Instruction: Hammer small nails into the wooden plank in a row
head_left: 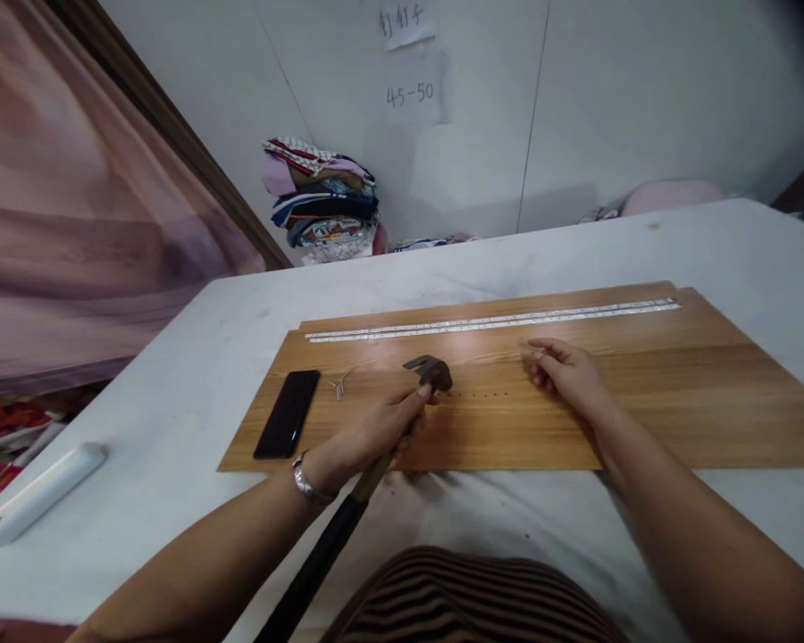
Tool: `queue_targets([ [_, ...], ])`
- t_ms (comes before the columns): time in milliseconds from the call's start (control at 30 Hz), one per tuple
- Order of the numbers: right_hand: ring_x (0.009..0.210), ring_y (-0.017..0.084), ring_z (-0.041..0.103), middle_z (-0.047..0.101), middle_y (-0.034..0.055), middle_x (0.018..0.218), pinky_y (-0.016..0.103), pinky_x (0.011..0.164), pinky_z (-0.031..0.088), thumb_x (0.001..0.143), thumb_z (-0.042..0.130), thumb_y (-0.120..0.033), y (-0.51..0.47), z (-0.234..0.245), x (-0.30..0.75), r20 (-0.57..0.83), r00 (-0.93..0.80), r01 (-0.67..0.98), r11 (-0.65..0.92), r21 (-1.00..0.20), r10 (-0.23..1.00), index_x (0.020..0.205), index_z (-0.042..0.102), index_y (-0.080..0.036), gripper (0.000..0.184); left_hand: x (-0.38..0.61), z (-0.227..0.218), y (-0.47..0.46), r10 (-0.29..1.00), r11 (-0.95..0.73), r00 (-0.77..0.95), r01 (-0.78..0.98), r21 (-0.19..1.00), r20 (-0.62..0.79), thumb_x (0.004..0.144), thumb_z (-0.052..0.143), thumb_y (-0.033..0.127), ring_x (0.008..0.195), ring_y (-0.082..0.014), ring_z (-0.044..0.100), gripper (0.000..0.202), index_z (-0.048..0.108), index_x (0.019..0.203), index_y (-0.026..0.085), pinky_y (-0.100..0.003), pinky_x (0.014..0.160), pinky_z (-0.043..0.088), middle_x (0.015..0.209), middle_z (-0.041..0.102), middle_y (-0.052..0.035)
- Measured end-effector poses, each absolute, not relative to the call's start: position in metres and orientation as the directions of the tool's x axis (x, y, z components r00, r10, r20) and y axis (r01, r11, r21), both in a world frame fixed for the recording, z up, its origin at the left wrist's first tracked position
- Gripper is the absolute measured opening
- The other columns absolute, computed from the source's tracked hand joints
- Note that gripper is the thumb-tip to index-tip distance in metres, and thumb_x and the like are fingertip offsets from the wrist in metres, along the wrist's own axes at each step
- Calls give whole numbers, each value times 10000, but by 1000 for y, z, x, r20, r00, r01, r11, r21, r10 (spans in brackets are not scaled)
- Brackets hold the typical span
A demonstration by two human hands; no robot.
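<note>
My left hand (398, 420) is wrapped round a claw hammer (432, 371) close below its metal head, and the dark handle runs back toward my body. The hammer head is just over a wooden board (643, 420). A short row of small dark dots (486, 395), holes or nail heads, runs along the board to the right of the hammer. My right hand (566, 371) is above the board beyond the row's right end. Its fingers are curled and its index finger and thumb are close together; whatever they hold, if anything, is too small to make out.
A black phone (287, 415) and several nails (339, 386) lie on the board's left part. Two metal rulers (496, 321) run along its far edge. A white plastic object (44, 496) lies on the white table (174, 384). Folded clothes (325, 196) are stacked by the wall.
</note>
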State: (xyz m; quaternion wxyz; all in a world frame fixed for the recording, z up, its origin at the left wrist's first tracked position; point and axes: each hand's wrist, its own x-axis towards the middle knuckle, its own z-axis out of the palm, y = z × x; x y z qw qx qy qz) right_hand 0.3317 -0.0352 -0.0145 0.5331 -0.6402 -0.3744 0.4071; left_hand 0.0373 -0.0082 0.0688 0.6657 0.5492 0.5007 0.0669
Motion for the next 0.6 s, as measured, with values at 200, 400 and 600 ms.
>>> queue_targets([
  [200,454,116,499,541,-33,540,238,408,301,667,608,-395,-36,-13,331,-119,386,38,-145,-989,915,994,601,-163,401,39,62,-10,629,365,499,487,793,-596,848,431,654,434,-46,343,558,550,1063,153,-190,376,264,658,410,45],
  [400,424,105,485,533,-49,506,223,390,283,653,614,-382,-35,-11,329,-124,404,7,-138,-990,906,972,605,-152,393,39,67,-8,620,411,492,460,787,-611,850,431,655,421,-34,333,559,532,1103,166,-180,370,255,678,417,55],
  [600,427,101,484,543,-49,512,218,391,294,665,609,-365,-34,-14,330,-125,399,-5,-134,-991,908,988,612,-144,391,37,64,-6,622,414,511,428,803,-593,852,432,650,406,-26,325,559,530,1109,162,-170,363,238,673,418,61],
])
